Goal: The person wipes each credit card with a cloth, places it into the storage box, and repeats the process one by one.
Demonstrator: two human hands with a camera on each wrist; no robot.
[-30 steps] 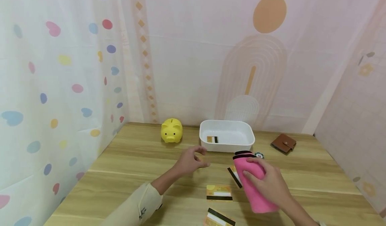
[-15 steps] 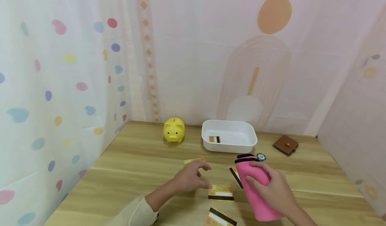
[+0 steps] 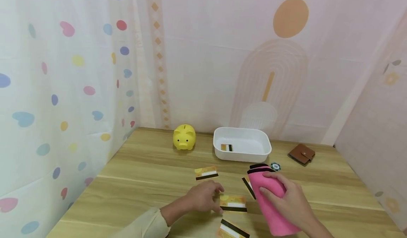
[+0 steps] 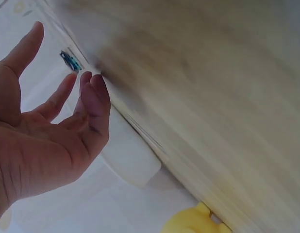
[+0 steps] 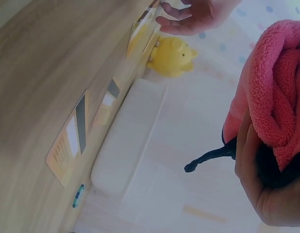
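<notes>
My right hand (image 3: 290,199) grips a rolled pink towel (image 3: 270,202) with black edging and holds it over the table's right side. Up close in the right wrist view, the towel (image 5: 278,92) looks fluffy, with a black loop hanging off it. My left hand (image 3: 205,196) is bent with loosely curved fingers and holds nothing. Its fingertips are beside an orange-yellow bank card (image 3: 233,199) with a black stripe. Behind that hand lies another card (image 3: 206,172), and a third card (image 3: 233,230) is at the bottom edge. The towel partly covers one more card (image 3: 248,188).
At the back stands a white plastic bin (image 3: 242,157) with a card (image 3: 226,147) inside. A yellow piggy bank (image 3: 184,137) is to its left. On the right are a brown wallet (image 3: 301,154) and a poker chip (image 3: 275,166). Curtains border the wooden table (image 3: 143,174).
My left hand has moved down and toward me, uncovering the card behind it, and is now beside the middle card. The right hand keeps its grip on the towel, slightly lower.
</notes>
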